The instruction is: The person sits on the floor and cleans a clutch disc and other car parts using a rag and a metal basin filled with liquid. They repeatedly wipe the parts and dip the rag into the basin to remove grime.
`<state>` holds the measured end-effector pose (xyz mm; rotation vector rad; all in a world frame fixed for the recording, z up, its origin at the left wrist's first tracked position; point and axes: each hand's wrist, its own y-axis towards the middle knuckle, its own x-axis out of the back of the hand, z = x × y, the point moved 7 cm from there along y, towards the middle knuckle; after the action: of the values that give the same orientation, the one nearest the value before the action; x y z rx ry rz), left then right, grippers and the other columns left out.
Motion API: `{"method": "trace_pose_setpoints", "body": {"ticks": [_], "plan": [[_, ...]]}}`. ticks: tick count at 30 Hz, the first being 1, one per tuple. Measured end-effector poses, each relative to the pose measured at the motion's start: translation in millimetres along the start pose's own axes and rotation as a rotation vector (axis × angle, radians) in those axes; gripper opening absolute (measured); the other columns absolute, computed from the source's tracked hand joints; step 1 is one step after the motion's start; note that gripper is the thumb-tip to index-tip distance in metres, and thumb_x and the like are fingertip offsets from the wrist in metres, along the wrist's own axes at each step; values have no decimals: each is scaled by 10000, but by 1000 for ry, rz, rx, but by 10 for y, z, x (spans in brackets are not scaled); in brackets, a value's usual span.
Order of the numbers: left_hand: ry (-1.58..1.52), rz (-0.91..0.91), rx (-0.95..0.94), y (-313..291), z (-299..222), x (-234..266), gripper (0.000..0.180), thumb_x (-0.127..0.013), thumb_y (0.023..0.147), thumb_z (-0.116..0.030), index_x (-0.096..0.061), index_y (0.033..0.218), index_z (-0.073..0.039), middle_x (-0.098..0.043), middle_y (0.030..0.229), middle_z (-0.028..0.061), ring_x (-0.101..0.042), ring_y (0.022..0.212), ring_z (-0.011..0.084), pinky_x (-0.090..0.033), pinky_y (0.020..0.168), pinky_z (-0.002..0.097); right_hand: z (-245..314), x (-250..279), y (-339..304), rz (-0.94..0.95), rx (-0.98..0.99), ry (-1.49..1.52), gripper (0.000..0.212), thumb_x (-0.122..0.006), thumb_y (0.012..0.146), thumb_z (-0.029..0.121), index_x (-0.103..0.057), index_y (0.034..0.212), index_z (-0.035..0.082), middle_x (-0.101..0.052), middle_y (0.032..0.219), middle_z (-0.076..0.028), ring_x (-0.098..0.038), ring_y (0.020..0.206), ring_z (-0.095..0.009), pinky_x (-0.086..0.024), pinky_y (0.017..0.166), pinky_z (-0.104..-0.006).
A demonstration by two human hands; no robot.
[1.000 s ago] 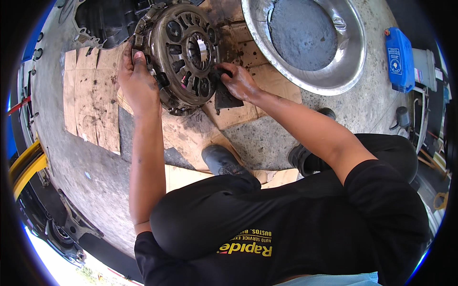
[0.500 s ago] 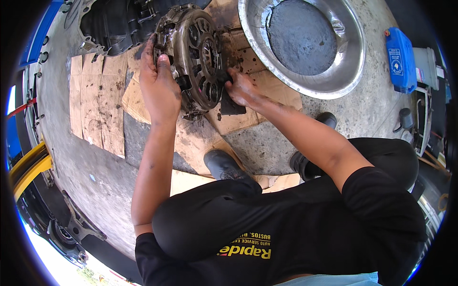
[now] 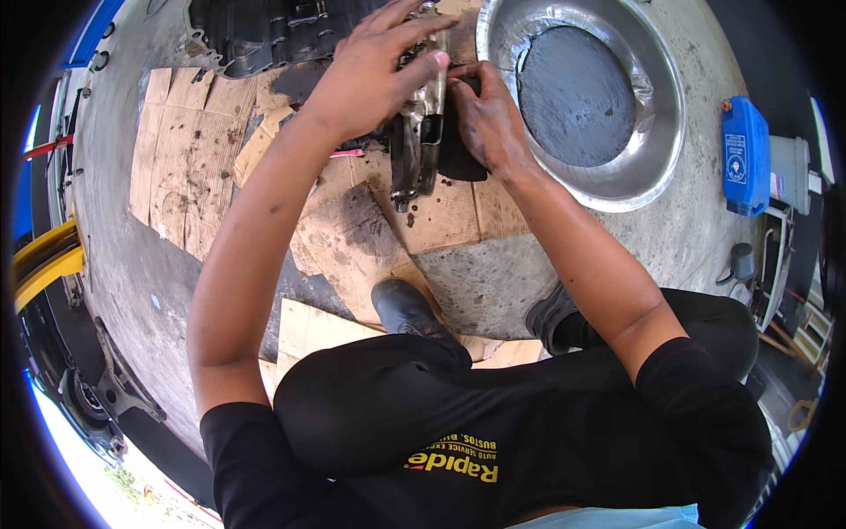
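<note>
A round metal clutch pressure plate (image 3: pixel 414 159), brown and greasy, stands on edge over the cardboard, its rim side toward me. My left hand (image 3: pixel 374 75) grips its upper part, fingers stretched over the far side and thumb on the near face. Just to the right of the plate, my right hand (image 3: pixel 485 115) is closed with bent fingers close to its face; what the fingers hold, if anything, is too dark to make out. Below that hand a black flat piece (image 3: pixel 463 163) shows against the cardboard.
Stained cardboard (image 3: pixel 189 167) covers part of the concrete floor. A wide metal basin (image 3: pixel 656 167) with dark grey liquid stands to the right, with a blue jug (image 3: pixel 745 154) beyond it. A dark metal housing (image 3: pixel 264 35) lies at the far left. A pink-handled thing (image 3: pixel 346 153) lies on the cardboard.
The pressure plate has turned from showing its slotted face to nearly edge-on. My left hand has moved up and right over its top; my right hand has shifted right and up, its fingers curled.
</note>
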<state>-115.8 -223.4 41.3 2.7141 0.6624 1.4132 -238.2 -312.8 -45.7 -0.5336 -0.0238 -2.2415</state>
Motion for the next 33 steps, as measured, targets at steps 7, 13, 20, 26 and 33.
{"method": "trace_pose_setpoints", "body": {"ticks": [7,13,20,26,33], "plan": [[156,225,-233,246,-40,-194,379,-521,966,-359,-671,1231,-134,-531,1397,142,-411,1401,325,-310,1132,537,-329,196,154,438,-151,317,174,-591,955,173,-670,1038,43,-668,952,7,-590,897,-111,-435,873,-252],[177,152,-401,451,-234,-209,403,-547,940,-416,-672,1122,-79,-634,1158,162,-591,1155,325,-459,981,449,-266,312,53,158,-150,601,360,-483,1065,283,-593,1244,-10,-604,1287,-84,-540,1231,-157,-377,1085,-309],[179,35,-342,397,-165,-198,395,-564,924,-439,-647,971,-56,-657,1084,140,-607,1117,310,-458,950,456,231,243,-286,162,23,-133,1002,-811,800,505,-310,1440,-80,-485,1331,-320,-532,1256,-341,-425,1077,-406],[203,13,-342,315,-215,-166,414,-572,914,-450,-653,999,-52,-665,1113,131,-612,1126,293,-453,947,453,375,67,-306,252,194,-153,997,-846,742,150,-234,1505,-42,-485,1358,-251,-528,1254,-320,-458,1057,-386],[262,-75,-303,82,-193,-72,390,-588,905,-419,-653,994,-46,-655,1111,123,-590,1136,284,-428,963,439,481,-1,-407,379,216,-238,1032,-812,767,187,-167,1548,-11,-437,1368,-268,-501,1257,-391,-453,1063,-424]]}}
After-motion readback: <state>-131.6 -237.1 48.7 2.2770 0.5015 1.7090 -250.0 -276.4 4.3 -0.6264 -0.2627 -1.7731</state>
